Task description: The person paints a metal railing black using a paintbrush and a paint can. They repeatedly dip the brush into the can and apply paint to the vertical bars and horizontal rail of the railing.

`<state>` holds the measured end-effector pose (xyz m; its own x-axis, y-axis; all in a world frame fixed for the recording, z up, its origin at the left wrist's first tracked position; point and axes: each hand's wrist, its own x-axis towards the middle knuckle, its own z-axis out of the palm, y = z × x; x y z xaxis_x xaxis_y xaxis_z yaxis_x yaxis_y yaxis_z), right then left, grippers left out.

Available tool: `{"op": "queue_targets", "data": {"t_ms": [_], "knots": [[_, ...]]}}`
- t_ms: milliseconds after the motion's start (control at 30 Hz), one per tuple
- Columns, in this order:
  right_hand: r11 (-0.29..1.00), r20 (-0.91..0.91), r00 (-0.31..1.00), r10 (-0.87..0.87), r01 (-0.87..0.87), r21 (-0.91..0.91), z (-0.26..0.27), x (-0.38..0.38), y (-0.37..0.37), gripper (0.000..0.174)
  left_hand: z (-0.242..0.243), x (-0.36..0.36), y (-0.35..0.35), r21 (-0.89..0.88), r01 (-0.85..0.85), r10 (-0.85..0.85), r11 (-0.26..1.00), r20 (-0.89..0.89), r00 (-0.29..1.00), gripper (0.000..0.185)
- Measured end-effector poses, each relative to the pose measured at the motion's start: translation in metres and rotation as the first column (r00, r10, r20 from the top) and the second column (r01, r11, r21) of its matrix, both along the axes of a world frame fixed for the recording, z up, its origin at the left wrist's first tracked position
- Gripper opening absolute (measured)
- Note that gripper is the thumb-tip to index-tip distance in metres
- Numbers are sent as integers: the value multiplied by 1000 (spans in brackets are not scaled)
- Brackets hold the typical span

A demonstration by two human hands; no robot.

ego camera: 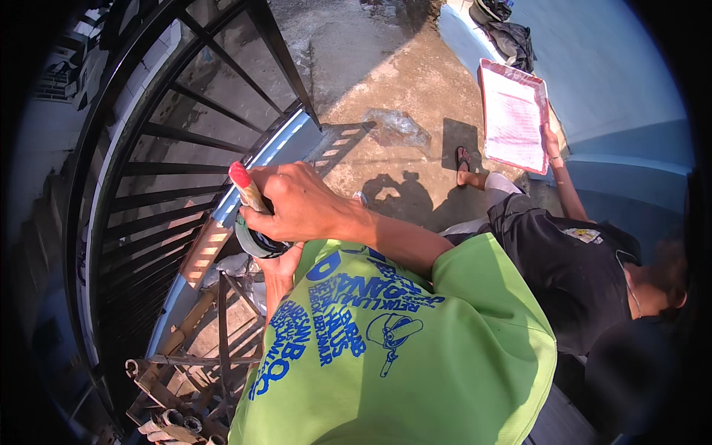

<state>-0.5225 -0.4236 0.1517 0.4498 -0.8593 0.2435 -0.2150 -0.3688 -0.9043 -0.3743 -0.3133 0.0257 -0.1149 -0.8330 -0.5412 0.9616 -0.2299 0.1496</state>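
My right hand (303, 200) grips a paintbrush (250, 193); its red end sticks up past my fingers. My fingers and the can's rim hide the brush's other end, so whether it touches the inside is unclear. Directly under it is a small dark can (257, 240), tilted, with a greenish rim. My left hand (283, 262) holds this can from below, mostly hidden behind it. Both hands are close together in front of my green shirt, beside a black metal railing (183, 169).
At right, a person in a dark shirt (550, 267) holds a paint tray (514, 117) with pinkish-white covering. A light-blue wall (617, 83) rises behind. Clear plastic sheeting (397, 128) lies on the concrete floor (367, 72). Poles and a wooden frame (222, 322) stand lower left.
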Motion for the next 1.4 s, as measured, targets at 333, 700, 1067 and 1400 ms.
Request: {"op": "queue_targets", "data": {"t_ms": [333, 700, 1067, 1400], "knots": [[976, 15, 976, -218, 218, -10, -19, 19, -37, 14, -14, 33, -78, -13, 63, -62, 998, 17, 998, 58], [901, -56, 899, -434, 434, -9, -19, -36, -106, 2, -13, -19, -190, -23, 345, -343, 938, 69, 937, 75], [900, 7, 907, -421, 417, 127, -70, -178, -285, 7, -87, -167, -362, -142, 274, -296, 951, -165, 941, 63], [998, -51, 998, -42, 40, -51, -40, -225, -476, 7, -64, -228, -495, -133, 77, -94, 988, -130, 987, 65]]}}
